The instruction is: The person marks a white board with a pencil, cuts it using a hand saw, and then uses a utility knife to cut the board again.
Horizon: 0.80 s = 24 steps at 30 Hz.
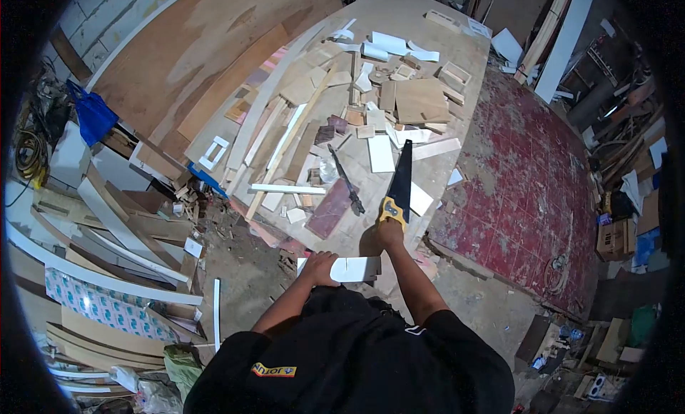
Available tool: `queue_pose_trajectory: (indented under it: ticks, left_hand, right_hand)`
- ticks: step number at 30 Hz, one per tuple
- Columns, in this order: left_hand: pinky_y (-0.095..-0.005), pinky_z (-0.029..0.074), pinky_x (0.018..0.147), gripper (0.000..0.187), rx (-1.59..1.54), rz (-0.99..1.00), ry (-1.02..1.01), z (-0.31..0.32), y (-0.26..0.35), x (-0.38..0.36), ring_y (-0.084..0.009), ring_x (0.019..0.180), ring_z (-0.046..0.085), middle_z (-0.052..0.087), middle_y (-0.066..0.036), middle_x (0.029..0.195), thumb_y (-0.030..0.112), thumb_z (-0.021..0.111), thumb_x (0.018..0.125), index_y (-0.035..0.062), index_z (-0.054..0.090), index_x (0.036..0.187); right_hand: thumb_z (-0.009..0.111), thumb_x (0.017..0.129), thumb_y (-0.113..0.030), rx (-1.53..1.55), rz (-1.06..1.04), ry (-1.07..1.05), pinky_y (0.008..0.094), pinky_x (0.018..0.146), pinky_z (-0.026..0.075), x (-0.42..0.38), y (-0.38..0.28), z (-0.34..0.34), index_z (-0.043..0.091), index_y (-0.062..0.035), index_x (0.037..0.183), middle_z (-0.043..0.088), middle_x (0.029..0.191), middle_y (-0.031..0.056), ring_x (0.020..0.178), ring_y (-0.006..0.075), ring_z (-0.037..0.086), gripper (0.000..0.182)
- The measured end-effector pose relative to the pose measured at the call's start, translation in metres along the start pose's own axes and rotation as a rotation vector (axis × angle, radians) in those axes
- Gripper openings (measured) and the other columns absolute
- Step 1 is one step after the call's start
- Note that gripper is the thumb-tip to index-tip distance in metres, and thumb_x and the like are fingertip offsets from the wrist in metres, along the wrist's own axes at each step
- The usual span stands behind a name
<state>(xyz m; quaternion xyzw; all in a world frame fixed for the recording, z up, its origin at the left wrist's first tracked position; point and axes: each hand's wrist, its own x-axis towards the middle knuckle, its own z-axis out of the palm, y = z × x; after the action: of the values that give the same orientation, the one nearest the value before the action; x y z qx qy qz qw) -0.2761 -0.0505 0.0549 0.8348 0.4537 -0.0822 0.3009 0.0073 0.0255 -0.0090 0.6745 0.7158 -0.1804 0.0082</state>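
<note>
Handsaw (404, 177), black-bladed and yellow-handled, is held by the right hand (390, 233), closed around the handle (394, 208); blade (404, 168) extends over the table (399, 7). Left hand (318, 268) lies across 1 white board (354, 270) near the torso (357, 350); its closure cannot be determined.

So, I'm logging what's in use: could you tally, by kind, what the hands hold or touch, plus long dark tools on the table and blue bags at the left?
Handsaw, in the right hand: 1
White board, under the left hand: 1
Long dark tool, on the table: 1
Blue bag: 1
Total: 4
</note>
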Motion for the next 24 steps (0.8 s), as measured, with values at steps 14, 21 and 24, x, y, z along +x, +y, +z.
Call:
queue_pose_trajectory:
  ticks: [14, 21, 24]
  left_hand:
    - [-0.0478, 0.043, 0.095, 0.082, 0.163, 0.321, 0.001, -0.003, -0.048, 0.033, -0.0352, 0.117, 0.053, 0.055, -0.016, 0.119, 0.038, 0.084, 0.055, 0.0039, 0.056, 0.124]
    - [-0.0483, 0.04, 0.1, 0.073, 0.158, 0.542, -0.071, 0.005, -0.008, 0.064, -0.0359, 0.122, 0.048, 0.051, -0.018, 0.124, 0.041, 0.085, 0.057, 0.0029, 0.06, 0.115]
    - [-0.0469, 0.037, 0.103, 0.077, 0.255, 0.676, -0.029, 0.021, 0.02, 0.082, -0.0338, 0.122, 0.048, 0.053, -0.016, 0.124, 0.05, 0.083, 0.063, 0.0056, 0.058, 0.121]
  right_hand:
    - [0.061, 0.087, -0.012, 0.334, 0.203, 0.095, 0.0529, 0.084, 0.054, 0.07, -0.093, -0.028, 0.049, -0.0008, 0.114, 0.062, 0.109, 0.0273, 0.101, 0.0454, 0.064, 0.032]
    - [0.056, 0.087, -0.014, 0.71, 0.471, 0.191, 0.0557, 0.082, 0.048, -0.032, -0.056, -0.016, 0.04, 0.0007, 0.113, 0.062, 0.096, 0.0357, 0.096, 0.0523, 0.062, 0.034]
    - [0.053, 0.088, -0.013, 0.849, 0.606, 0.314, 0.0565, 0.084, 0.047, -0.102, -0.026, 0.005, 0.037, -0.0027, 0.121, 0.062, 0.098, 0.0372, 0.098, 0.0532, 0.062, 0.038]
